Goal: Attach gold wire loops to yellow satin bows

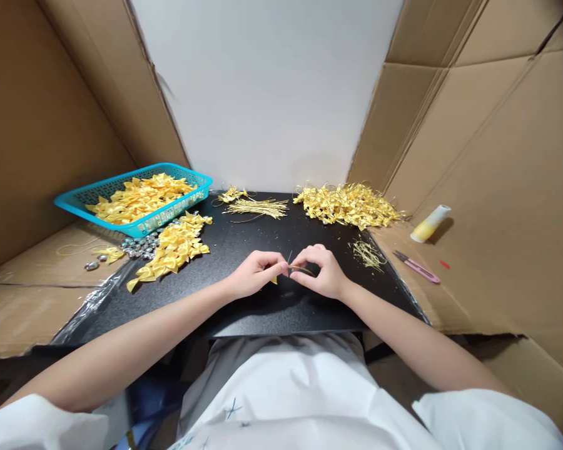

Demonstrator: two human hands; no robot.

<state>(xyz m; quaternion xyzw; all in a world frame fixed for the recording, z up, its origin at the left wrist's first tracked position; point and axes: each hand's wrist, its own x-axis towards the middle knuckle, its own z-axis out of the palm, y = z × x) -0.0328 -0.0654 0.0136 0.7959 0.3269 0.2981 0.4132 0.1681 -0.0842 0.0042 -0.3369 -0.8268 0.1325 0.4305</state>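
Observation:
Over the middle of the black table [244,315], my left hand [256,273] pinches a yellow ribbon bow [274,280], mostly hidden behind the fingers. My right hand [326,273] is closed on a thin gold cord [304,270] that runs to the left fingertips. The fingertips of both hands almost meet there, and a fine dark end [289,255] sticks up between them. To the left of my hands lies a pile of yellow ribbon bows [176,247]. Cut gold cords [258,207] lie in a loose bundle beyond my hands.
A blue basket [206,182] of yellow bows stands back left, with silvery beads [143,245] in front. Corded bows [349,205] are heaped back right. Cord scraps [368,255], pink-handled snips [417,267] and a thread spool [430,224] lie right. Cardboard walls [507,169] flank the table.

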